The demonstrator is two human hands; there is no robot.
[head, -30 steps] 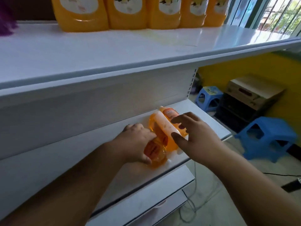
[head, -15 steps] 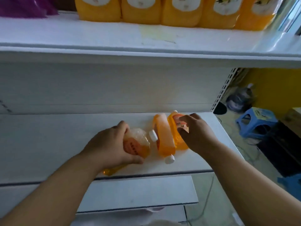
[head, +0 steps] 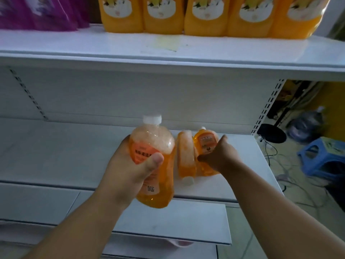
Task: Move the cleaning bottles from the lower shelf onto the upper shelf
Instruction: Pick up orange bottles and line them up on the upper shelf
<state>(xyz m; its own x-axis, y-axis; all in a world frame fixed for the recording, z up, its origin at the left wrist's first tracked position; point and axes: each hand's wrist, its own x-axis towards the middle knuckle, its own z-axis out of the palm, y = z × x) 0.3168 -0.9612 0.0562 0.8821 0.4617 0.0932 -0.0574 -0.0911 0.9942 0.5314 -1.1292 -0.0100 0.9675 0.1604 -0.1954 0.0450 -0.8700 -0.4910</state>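
Observation:
My left hand (head: 130, 171) grips an orange cleaning bottle (head: 155, 157) with a white cap, held upright and lifted off the lower shelf (head: 56, 156). Two more orange bottles lie on that shelf: a middle bottle (head: 185, 157) on its side with its cap toward me, and a right bottle (head: 205, 144) with an orange label. My right hand (head: 222, 157) is wrapped around the right bottle, which still rests on the shelf. The upper shelf (head: 168, 51) runs across above.
Several large orange jugs (head: 205, 15) stand in a row at the back of the upper shelf, with purple packs (head: 41, 12) at its left. Blue stools (head: 321, 156), cables and a dark fan base (head: 272, 135) are on the floor at right.
My left hand has lifted its bottle off the lower shelf and turned it upright. My right hand has closed further around the right bottle. The view has tilted up slightly.

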